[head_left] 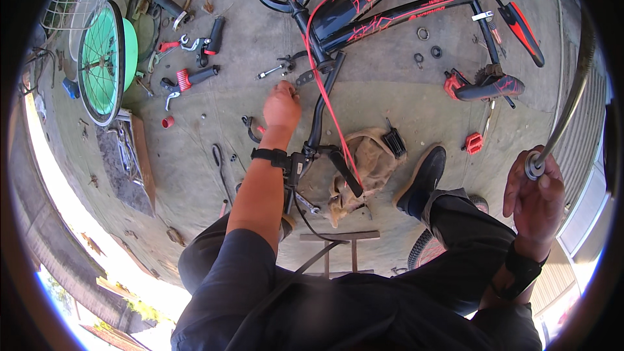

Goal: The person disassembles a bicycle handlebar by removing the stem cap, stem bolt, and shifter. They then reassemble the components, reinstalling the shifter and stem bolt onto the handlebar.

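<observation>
My left hand (281,105) reaches forward with its fingers curled, beside the flat metal tab (304,78) near the bicycle's front end. Whatever those fingers hold, if anything, is hidden. Just beyond lies a small metal bolt-like part (270,72). Off to the right, my right hand (539,195) is raised and grips a metal rod with a round collar (534,165) at its lower end; the rod runs up past the frame's edge. A black bicycle frame with red markings (390,23) lies on the ground, a red cable (331,104) stretched across its front end.
A wheel (102,65) leans by a green basin (130,52) at the left. Nearby are handlebar grips with brake levers (195,78) and a tray of wrenches (127,149). A brown cloth (364,162) lies near my shoe (422,179); a red pedal (474,143) sits right of it.
</observation>
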Tool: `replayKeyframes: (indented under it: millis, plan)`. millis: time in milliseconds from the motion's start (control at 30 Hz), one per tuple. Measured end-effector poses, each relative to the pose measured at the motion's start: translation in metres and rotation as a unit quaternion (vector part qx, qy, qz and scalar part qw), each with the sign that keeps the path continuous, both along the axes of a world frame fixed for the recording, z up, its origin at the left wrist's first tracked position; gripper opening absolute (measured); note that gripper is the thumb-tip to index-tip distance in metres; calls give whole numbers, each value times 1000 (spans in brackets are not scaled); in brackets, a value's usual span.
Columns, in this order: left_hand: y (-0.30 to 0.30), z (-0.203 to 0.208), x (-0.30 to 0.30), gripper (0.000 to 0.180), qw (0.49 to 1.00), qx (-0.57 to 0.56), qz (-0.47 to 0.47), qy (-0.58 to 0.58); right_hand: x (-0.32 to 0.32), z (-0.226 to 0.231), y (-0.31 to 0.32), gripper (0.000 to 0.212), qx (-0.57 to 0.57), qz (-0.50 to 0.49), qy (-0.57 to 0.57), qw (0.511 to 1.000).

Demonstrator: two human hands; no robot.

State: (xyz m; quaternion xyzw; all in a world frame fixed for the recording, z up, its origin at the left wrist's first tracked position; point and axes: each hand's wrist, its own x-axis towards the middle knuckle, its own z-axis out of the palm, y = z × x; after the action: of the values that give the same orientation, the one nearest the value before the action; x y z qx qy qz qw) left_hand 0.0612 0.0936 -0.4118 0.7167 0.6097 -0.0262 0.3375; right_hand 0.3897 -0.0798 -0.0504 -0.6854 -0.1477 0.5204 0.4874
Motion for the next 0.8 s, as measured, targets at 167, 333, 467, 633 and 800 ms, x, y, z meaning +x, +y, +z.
replayKeyframes:
  millis: [167, 333, 467, 633, 800]
  plan:
    - [13, 0, 0, 13, 991, 68, 97, -64, 1, -1, -2, 45, 6, -1, 6, 1000]
    - [26, -4, 1, 16, 991, 122, 52, -32, 0, 0, -2, 44, 4, -2, 5, 1000]
    - [27, -1, 7, 21, 990, 135, 41, -21, -2, 0, -1, 44, 10, -16, 1, 1000]
    - [29, 5, 15, 30, 994, 102, 36, 6, 0, -1, -2, 43, 17, -14, 11, 1000]
    - [36, 7, 23, 34, 995, 88, 28, 33, 1, -1, -3, 41, 39, -29, 29, 998]
